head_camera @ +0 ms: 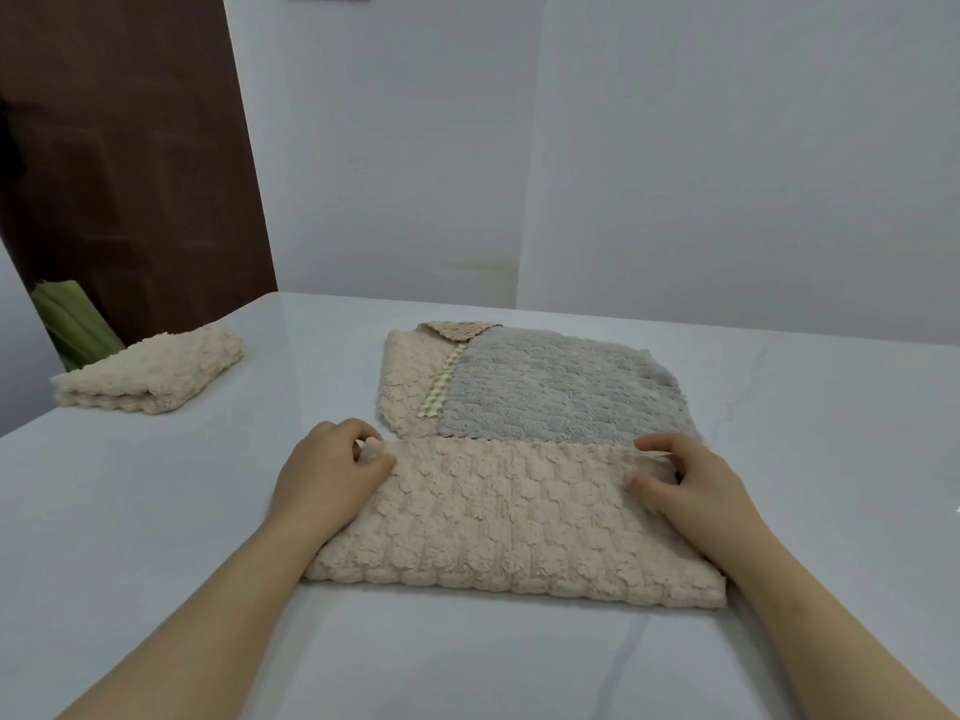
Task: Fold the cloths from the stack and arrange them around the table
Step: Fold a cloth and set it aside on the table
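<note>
So the left hand (332, 470) was pinching the far left corner of the beige cloth (514, 517), fingers curled over the edge and thumb on top of the fabric. The right hand (685, 480) had the far right corner the same way, edge nipped between thumb and curled fingers. It was a bit blurry there, so I couldn't make out the exact fingertip placement.

The beige cloth ran between the two hands and back toward the person. It lay flat on the white surface (810, 459), and its near edge looked thick and rounded, like a fold.

Just past the fingertips, touching the beige cloth's far edge, was the stack. It had a grey cloth (556, 392) on top of a second beige cloth (410, 376) that stuck out on the left-hand side. A checked ribbon (441, 384) lay diagonally across where those two met, and a tan lacy corner (460, 330) peeked out at the far end.

Well off beyond the left hand, near the surface's edge, sat a folded cloth (156, 368), also beige and squared up into a small pad. Behind that was a green bundle (72, 319) (couldn't tell what it was) and a brown door (119, 148).
</note>
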